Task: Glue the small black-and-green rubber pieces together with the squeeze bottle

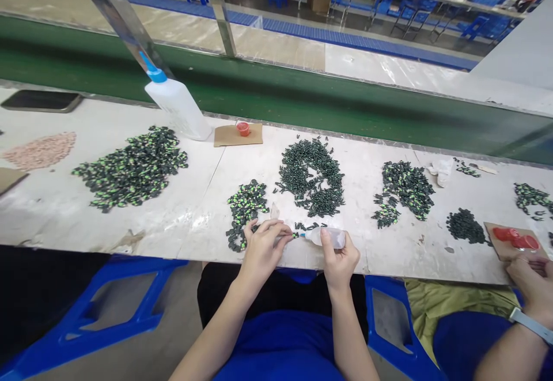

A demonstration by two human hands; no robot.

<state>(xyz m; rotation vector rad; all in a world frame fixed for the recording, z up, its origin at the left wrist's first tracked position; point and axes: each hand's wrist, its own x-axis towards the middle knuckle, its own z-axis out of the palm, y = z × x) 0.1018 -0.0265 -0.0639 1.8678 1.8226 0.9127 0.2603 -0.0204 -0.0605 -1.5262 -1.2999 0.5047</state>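
My right hand (341,259) is wrapped round a small translucent squeeze bottle (327,237), which lies nearly level with its blue tip to the left. Between the thumb and fingers of my left hand (268,244) is a small dark green and black part (295,234) with a bright green spot. The bottle's tip is right beside this part; whether they touch I cannot tell. A pile of black and green parts (248,202) lies just left of my left hand. Beyond both hands, small dark green pieces (311,168) form a larger heap, with a few loose ones near the bottle.
A tall white bottle (179,107) with a blue nozzle stands at the back left, beside cardboard (222,135) bearing a red cap (242,129). More part piles (133,168) lie left and right. A phone (41,101) is far left. At right, a co-worker's hand (533,280) is near red caps.
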